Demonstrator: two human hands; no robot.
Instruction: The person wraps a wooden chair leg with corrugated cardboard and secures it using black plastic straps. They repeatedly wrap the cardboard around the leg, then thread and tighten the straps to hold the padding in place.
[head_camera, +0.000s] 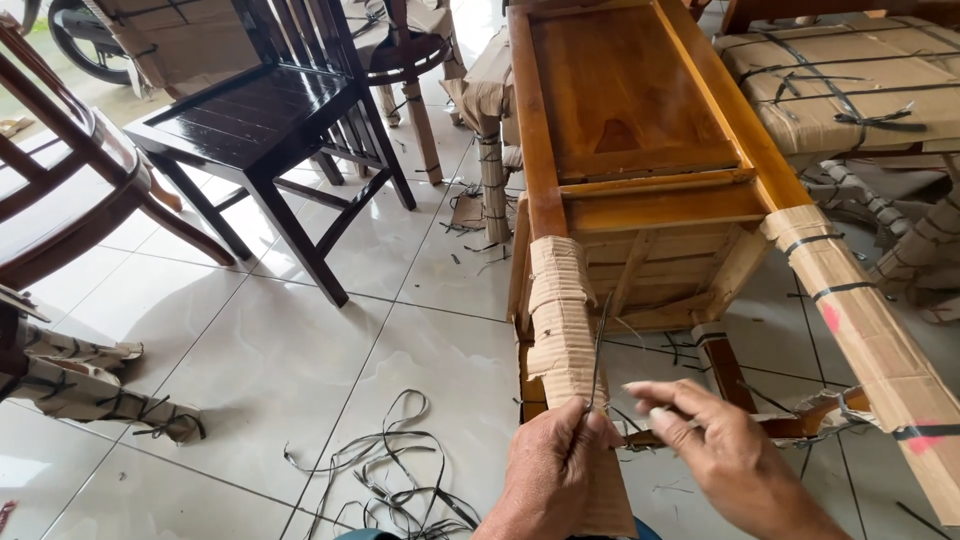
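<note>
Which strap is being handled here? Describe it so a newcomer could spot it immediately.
Find the light-brown wooden chair lying overturned. Its nearest leg is wrapped in corrugated cardboard. The strap is the thin dark band rising along that wrap, pinched by the left hand; other straps lie loose on the floor.

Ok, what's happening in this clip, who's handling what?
A person is working on a light wooden chair lying on a tiled floor. The left hand pinches a thin dark strap against the corrugated cardboard wrap on one leg, and the right hand sits beside it, fingers loosely curled. Cut straps lie on the floor; a dark chair stands behind.
</note>
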